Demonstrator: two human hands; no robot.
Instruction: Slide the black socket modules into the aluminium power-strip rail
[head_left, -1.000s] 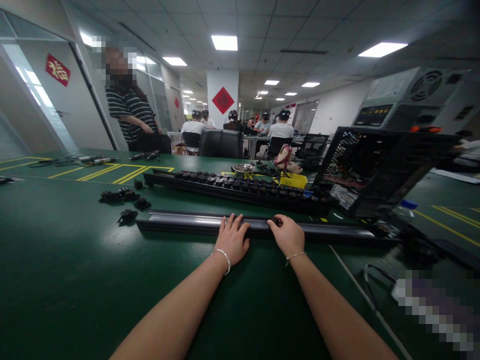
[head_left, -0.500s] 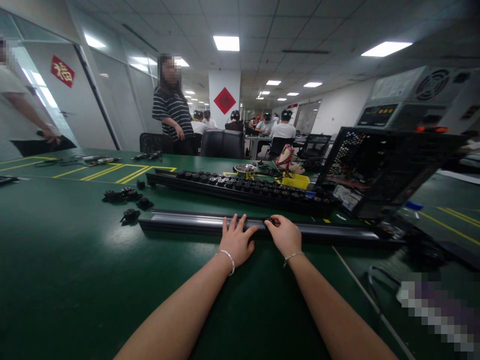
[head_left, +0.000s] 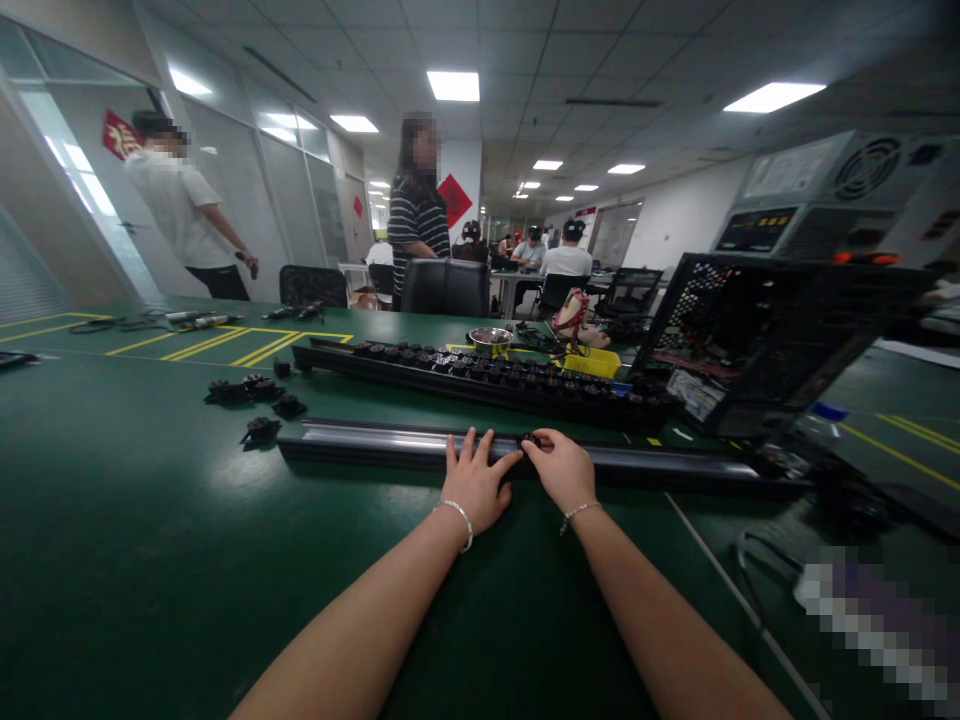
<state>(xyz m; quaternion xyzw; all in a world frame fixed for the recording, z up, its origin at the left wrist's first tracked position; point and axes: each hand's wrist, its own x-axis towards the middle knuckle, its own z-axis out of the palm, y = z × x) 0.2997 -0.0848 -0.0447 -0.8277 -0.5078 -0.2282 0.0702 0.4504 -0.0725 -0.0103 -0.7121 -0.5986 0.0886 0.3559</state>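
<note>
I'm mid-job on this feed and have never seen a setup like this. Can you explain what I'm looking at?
There is no robot here: these are a person's bare hands, seen by a camera worn on the head, looking forward and down. The left hand rests spread on a long black rail. The right hand pinches a small dark part at the rail; its details are too small to tell. On the green table also lie loose black parts, a second rail carrying many small parts, and a yellow bin.

Open tabletop (head_left: 165,580) nearside, loaded rail (head_left: 465,382) beyond
</note>
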